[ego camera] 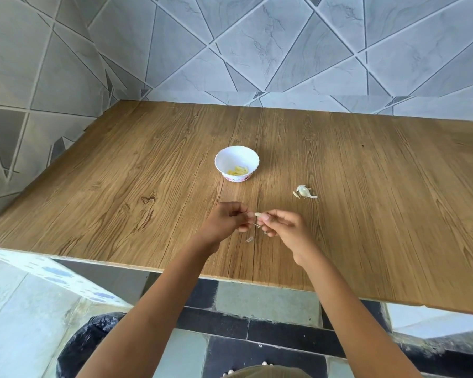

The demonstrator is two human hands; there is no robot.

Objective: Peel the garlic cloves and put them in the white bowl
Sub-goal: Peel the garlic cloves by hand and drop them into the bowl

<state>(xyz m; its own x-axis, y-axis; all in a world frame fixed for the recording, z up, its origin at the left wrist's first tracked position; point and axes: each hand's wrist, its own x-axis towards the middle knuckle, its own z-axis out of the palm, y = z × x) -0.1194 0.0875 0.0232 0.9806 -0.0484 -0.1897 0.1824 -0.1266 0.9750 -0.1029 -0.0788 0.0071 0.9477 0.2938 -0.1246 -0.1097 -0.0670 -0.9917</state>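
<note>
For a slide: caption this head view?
Left hand and right hand peel a garlic clove over the wooden table, near the white bowl.

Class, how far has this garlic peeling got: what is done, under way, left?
Done: several yellowish peeled cloves lie in the small white scalloped bowl. In hand: the left hand and right hand pinch one pale garlic clove above the wooden table, a skin scrap below them. Left: a small white garlic cluster to the right looks unpeeled.
</note>
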